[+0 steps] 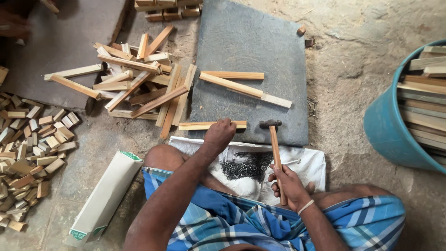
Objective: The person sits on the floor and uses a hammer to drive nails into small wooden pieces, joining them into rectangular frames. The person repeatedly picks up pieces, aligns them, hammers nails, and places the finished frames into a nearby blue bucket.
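My left hand (219,133) rests with curled fingers on a thin wooden strip (195,125) lying along the near edge of a grey stone slab (251,32). A wooden-handled hammer (275,144) is gripped low on its handle by my right hand (288,183), its dark head sitting at the slab's front edge. Two more wooden strips (244,85) lie crossed on the slab beyond. A heap of small dark nails (246,166) sits on a white cloth (306,165) between my knees.
A jumble of wooden strips (139,79) lies left of the slab. Many small wood blocks (32,148) are heaped at far left. A long white carton (104,197) lies by my left knee. A blue tub (388,125) holding wooden strips stands at right.
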